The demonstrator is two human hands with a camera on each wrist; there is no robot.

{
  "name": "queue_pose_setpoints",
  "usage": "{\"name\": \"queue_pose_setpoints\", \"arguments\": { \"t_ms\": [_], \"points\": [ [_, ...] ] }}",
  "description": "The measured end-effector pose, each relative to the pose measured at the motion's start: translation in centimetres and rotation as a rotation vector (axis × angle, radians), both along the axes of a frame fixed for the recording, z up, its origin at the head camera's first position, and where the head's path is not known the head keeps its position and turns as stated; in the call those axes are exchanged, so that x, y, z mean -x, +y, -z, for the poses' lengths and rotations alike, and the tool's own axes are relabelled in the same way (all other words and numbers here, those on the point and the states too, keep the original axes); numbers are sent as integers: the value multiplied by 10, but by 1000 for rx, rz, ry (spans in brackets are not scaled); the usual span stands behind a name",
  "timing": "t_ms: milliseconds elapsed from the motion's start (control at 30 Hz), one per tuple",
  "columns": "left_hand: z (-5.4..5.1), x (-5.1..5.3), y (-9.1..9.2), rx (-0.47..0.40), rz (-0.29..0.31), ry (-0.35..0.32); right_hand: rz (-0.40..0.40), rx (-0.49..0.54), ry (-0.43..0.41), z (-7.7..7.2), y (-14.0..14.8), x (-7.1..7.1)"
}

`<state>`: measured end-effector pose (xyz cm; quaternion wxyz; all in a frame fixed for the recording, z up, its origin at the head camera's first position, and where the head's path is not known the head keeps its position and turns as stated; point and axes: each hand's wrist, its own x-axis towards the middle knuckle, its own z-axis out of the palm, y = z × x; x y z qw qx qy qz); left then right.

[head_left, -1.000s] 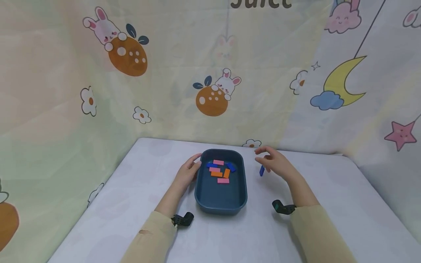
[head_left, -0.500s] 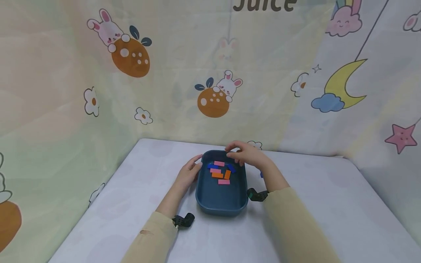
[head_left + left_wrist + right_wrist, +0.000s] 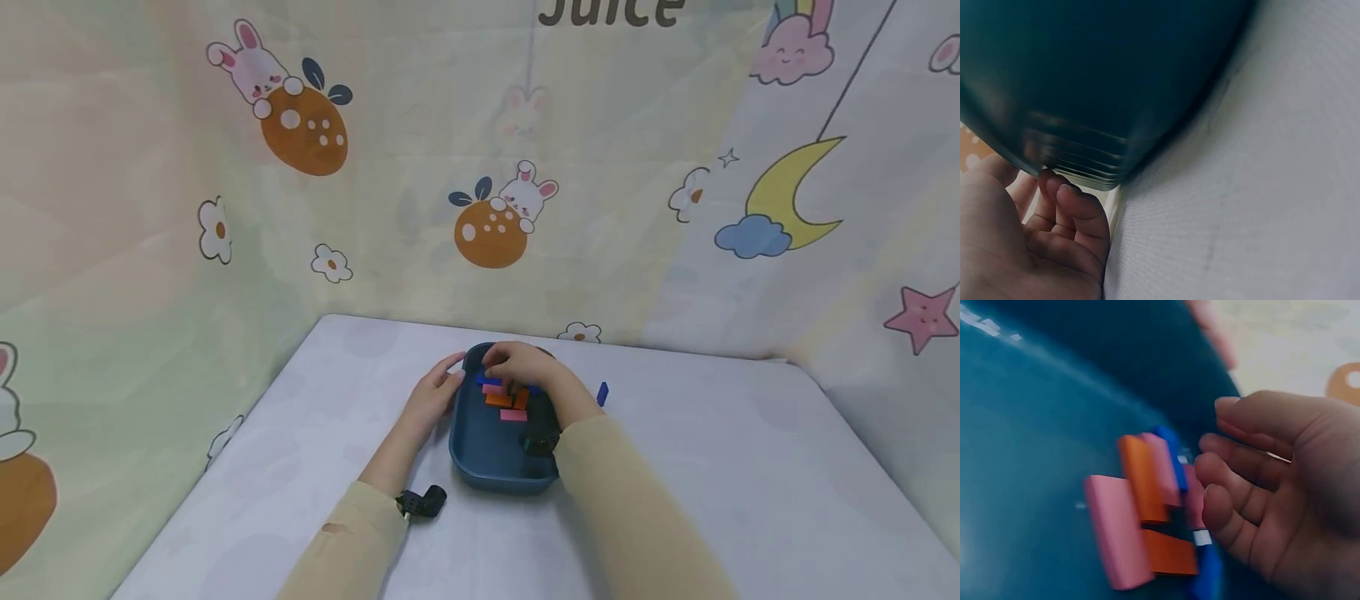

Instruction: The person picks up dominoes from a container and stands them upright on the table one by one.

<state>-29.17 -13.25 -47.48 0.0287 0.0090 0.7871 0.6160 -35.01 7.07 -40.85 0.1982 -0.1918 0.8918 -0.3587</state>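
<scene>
A dark blue tray (image 3: pixel 491 458) (image 3: pixel 1085 69) holds several small blocks: pink (image 3: pixel 513 415) (image 3: pixel 1119 531), orange (image 3: pixel 497 400) (image 3: pixel 1143 481) and blue (image 3: pixel 489 380). The left hand (image 3: pixel 430 402) (image 3: pixel 1041 231) touches the outside of the tray's far left wall with bent, relaxed fingers. Inside the far part of the tray, the right hand (image 3: pixel 531 369) (image 3: pixel 1291 487) hovers by the blocks, fingers loosely bent and apart from the thumb; no block shows between them. In the head view it hides some blocks and part of the right rim.
One blue block (image 3: pixel 602 394) stands on the white table (image 3: pixel 750 467), right of the tray. A printed cloth (image 3: pixel 405 208) hangs behind the table and along its sides. Black wrist cameras are strapped to both wrists.
From right of the tray, the right hand has moved left across the rim and in over the blocks. The left hand stays at the tray's wall. The blue block outside is uncovered again.
</scene>
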Motion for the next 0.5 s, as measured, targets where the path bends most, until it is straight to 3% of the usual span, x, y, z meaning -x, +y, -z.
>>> {"name": "queue_pose_setpoints", "arguments": {
  "t_ms": [500],
  "points": [
    [0,1,-1,-4,6,25,24,-113,56,15,-16,-6]
  ]
}}
